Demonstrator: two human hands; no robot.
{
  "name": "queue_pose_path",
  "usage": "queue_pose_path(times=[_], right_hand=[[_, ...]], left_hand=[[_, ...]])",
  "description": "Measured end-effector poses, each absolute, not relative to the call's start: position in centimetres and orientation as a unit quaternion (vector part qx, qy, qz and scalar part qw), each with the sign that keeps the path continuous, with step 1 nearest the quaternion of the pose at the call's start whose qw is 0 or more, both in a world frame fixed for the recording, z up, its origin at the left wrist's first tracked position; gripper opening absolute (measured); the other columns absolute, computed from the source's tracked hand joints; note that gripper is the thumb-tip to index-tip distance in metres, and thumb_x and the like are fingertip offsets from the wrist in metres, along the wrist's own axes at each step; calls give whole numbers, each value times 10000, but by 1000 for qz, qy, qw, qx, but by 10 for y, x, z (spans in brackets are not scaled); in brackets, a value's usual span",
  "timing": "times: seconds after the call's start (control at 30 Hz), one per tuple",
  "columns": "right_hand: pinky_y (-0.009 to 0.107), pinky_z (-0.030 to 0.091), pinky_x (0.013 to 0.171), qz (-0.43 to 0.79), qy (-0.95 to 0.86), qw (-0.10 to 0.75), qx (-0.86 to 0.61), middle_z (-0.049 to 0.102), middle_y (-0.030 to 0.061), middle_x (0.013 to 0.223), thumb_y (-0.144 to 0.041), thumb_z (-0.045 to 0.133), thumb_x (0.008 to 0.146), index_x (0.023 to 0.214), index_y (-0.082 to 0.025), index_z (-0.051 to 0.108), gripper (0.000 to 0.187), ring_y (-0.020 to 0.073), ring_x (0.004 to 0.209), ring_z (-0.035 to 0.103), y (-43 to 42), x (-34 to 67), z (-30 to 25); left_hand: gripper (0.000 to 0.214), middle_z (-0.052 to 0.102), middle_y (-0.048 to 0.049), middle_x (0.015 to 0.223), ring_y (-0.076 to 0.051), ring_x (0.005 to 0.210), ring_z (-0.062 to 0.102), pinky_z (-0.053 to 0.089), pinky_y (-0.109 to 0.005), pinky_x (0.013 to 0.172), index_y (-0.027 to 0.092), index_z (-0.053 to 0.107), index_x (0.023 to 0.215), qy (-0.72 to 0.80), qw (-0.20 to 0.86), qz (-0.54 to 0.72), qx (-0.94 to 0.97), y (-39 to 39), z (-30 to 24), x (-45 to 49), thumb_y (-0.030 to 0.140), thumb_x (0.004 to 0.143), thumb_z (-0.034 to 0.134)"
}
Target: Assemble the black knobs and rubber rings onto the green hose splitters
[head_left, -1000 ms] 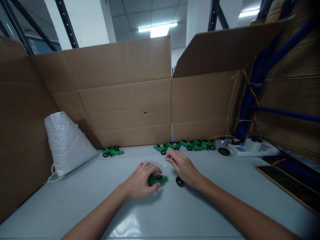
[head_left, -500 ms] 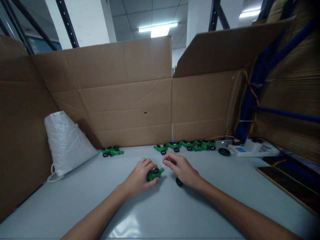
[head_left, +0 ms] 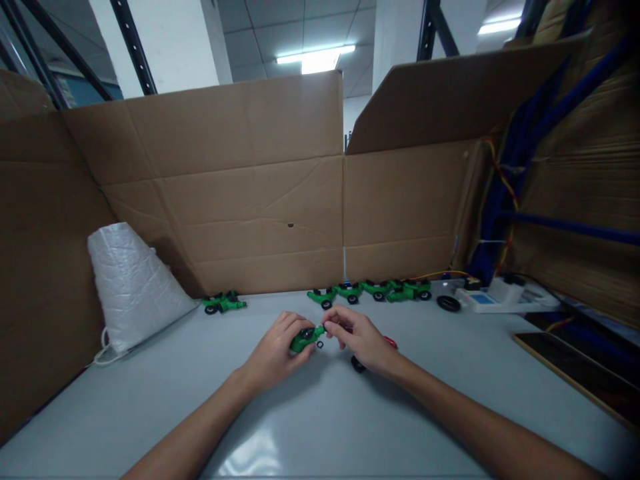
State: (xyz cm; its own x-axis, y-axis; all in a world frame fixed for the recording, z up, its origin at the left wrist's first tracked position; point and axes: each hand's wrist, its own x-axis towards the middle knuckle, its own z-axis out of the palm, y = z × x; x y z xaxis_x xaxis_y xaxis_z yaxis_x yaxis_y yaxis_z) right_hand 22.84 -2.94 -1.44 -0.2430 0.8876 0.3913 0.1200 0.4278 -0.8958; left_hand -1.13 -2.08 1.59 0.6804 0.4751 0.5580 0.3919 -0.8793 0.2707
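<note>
My left hand [head_left: 277,345] is closed around a green toy vehicle [head_left: 303,340] with a black part on top, held just above the table. Its narrow end points right, toward my right hand [head_left: 357,337]. The thumb and fingertips of that hand are pinched together at this tip; whatever lies between them is too small to make out. Just below the tip shows a small ring [head_left: 320,345]. Under my right palm a black wheel [head_left: 358,365] and a red piece [head_left: 391,342] are partly covered.
Several green toy vehicles [head_left: 379,291] stand along the cardboard wall [head_left: 260,220], with more green ones [head_left: 224,303] at left. A silvery padded bag [head_left: 135,287] leans on the left. At right lie a black ring [head_left: 449,304], a power strip [head_left: 515,305] and a dark framed panel [head_left: 575,373].
My left hand has raised and tilted the toy vehicle so its tip meets my right fingertips. My right hand has shifted slightly left. The white rings between the hands are now hidden.
</note>
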Motion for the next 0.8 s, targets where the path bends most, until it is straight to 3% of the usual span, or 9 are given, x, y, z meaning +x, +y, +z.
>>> queue_pose_path(times=[0.17, 0.37, 0.8], right_hand=[[262, 462, 560, 419, -671, 503, -349, 660, -3, 838, -473, 660, 1008, 1062, -229, 658, 250, 151, 661, 580, -28, 226, -16], [238, 462, 499, 458, -646, 523, -316, 638, -18, 757, -555, 728, 947, 973, -212, 632, 357, 136, 604, 560, -24, 225, -17], [228, 465, 470, 472, -629, 531, -315, 622, -28, 721, -624, 758, 905, 955, -196, 640, 447, 114, 551, 530, -29, 223, -11]], left_hand=[[340, 701, -100, 1155, -264, 1085, 598, 515, -421, 979, 212, 588, 1326, 231, 45, 307, 922, -21, 17, -12, 196, 995, 666], [414, 691, -118, 1182, -268, 1099, 603, 533, -423, 979, 233, 575, 1442, 208, 12, 291, 934, -23, 18, -13, 197, 1031, 606], [419, 676, -120, 1184, -264, 1103, 601, 552, -418, 966, 243, 573, 1473, 224, 13, 273, 935, -26, 19, -12, 229, 1054, 579]])
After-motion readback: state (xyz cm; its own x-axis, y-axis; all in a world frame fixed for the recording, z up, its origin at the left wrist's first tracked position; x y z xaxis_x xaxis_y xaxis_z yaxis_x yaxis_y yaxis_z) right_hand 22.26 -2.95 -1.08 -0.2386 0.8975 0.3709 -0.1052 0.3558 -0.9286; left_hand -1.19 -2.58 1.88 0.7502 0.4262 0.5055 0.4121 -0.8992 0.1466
